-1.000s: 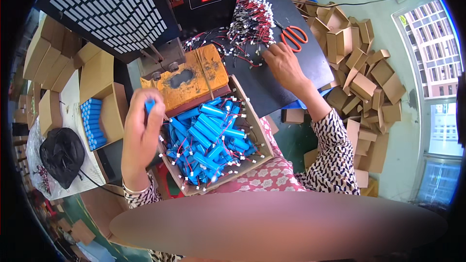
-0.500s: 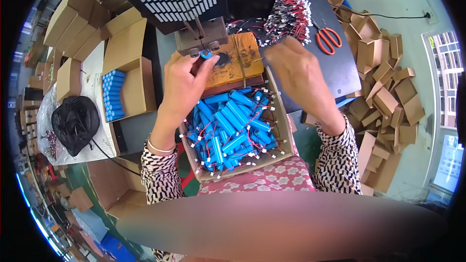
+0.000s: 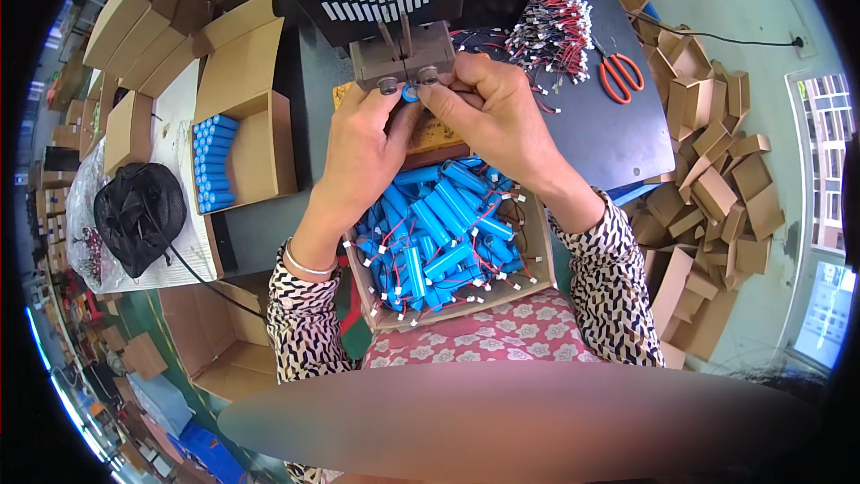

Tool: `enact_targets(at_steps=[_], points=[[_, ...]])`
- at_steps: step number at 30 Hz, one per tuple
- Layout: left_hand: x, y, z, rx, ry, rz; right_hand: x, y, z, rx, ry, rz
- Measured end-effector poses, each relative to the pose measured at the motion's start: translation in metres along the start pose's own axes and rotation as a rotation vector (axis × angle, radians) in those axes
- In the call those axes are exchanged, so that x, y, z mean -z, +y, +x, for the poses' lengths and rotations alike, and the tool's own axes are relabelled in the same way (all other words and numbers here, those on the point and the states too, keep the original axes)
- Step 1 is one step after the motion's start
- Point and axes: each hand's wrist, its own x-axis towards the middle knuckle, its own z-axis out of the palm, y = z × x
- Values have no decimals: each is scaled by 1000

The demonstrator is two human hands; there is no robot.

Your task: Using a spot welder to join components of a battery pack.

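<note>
Centrally, between both hands (image 3: 358,143) (image 3: 503,121), a blue cylinder (image 3: 410,93) in the left's pinch, the right's hold unclear.

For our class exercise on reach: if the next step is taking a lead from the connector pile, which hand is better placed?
Probably the right hand: though both are at the blue cylinder, it is nearer the connector pile and lies between that and the left hand.
</note>
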Motion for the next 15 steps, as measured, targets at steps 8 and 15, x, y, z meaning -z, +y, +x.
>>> enact_targets(at_steps=[8,15], points=[[-3,2,2,-25,-16,-7,3,0,0,7,8,75],[2,1,-1,19,-35,1,33,-35,-2,-13,-171,-232]])
